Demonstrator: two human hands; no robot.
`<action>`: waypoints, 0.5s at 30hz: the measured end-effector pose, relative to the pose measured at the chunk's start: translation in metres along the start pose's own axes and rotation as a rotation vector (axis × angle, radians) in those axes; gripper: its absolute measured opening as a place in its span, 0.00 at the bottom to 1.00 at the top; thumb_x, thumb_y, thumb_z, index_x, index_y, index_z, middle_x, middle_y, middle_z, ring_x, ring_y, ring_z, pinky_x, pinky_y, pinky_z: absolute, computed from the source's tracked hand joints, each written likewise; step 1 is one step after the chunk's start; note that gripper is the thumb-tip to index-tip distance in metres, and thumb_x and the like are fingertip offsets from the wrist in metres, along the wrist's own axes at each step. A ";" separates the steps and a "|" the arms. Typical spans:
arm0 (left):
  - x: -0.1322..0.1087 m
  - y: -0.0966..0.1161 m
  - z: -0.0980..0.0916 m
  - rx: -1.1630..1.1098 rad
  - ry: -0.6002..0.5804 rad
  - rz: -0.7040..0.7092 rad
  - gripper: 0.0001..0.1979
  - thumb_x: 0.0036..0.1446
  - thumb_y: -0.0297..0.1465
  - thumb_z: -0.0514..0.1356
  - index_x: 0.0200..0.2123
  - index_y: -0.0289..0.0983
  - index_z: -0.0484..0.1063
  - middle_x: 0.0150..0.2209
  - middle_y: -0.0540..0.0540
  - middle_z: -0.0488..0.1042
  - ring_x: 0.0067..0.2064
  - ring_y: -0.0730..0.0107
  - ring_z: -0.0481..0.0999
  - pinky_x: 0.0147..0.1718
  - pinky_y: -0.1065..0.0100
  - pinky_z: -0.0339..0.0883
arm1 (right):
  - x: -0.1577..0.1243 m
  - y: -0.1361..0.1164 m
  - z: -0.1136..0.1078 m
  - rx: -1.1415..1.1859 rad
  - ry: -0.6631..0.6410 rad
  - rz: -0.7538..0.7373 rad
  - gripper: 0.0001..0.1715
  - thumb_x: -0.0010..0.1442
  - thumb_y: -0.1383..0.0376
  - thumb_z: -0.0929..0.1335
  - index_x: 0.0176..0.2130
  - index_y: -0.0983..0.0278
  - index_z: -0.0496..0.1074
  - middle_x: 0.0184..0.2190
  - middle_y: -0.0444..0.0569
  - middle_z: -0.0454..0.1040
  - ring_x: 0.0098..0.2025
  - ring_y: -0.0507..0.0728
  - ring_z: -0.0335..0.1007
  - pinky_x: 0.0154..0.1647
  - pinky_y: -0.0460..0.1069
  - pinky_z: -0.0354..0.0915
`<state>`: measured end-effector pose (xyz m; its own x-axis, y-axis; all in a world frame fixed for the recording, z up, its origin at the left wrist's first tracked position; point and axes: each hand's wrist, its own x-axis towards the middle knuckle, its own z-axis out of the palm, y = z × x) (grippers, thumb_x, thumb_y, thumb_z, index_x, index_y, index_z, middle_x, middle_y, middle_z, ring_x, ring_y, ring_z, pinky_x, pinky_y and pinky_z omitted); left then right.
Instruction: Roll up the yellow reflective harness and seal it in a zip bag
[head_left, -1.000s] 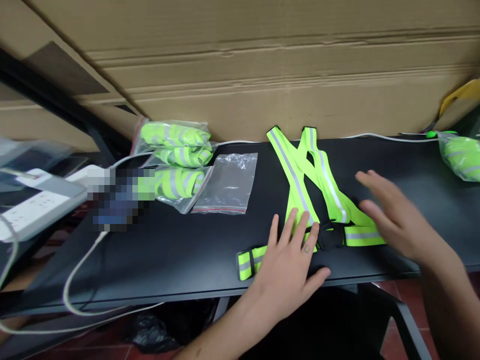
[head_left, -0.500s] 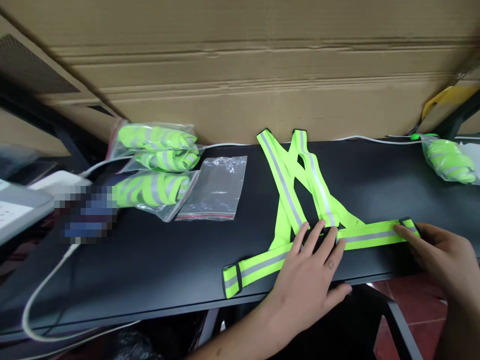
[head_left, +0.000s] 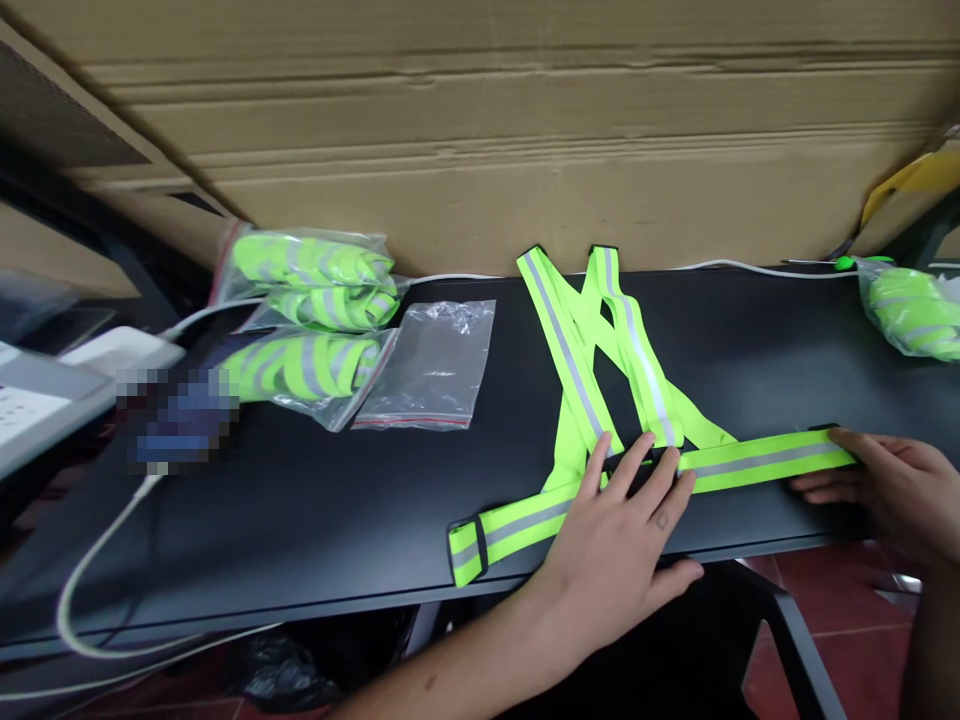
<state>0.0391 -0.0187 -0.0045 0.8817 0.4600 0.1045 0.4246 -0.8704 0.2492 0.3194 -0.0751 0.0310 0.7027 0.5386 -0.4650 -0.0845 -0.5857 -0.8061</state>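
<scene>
A neon-yellow reflective strap vest [head_left: 600, 370] lies spread on the black table [head_left: 315, 500], its two shoulder straps crossing toward the cardboard and its waist band running left to right. My left hand [head_left: 622, 540] lies flat with fingers spread, pressing the middle of the waist band by the black buckle. My right hand [head_left: 892, 490] pinches the band's right end near the table's front edge.
An empty clear zip bag [head_left: 431, 365] lies left of the vest. Several bagged folded vests [head_left: 311, 300] are stacked at the back left, one more bagged vest [head_left: 911, 310] at far right. A white cable [head_left: 97, 570] loops off the left. A cardboard sheet [head_left: 480, 130] stands behind.
My right hand swept right along the waist band, drawing it out straight, and now holds its end. My left hand stayed pressed on the middle.
</scene>
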 end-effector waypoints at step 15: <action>-0.001 0.009 -0.001 0.090 0.060 0.012 0.31 0.71 0.48 0.46 0.68 0.36 0.60 0.70 0.38 0.58 0.73 0.49 0.48 0.69 0.42 0.42 | -0.026 0.023 0.026 -0.143 0.161 -0.636 0.29 0.51 0.47 0.76 0.44 0.64 0.77 0.33 0.54 0.79 0.35 0.65 0.81 0.34 0.57 0.80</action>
<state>0.0419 -0.0265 -0.0014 0.8740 0.4571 0.1647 0.4335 -0.8867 0.1605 0.2812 -0.0870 0.0147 0.6825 0.7146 0.1536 0.4673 -0.2650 -0.8434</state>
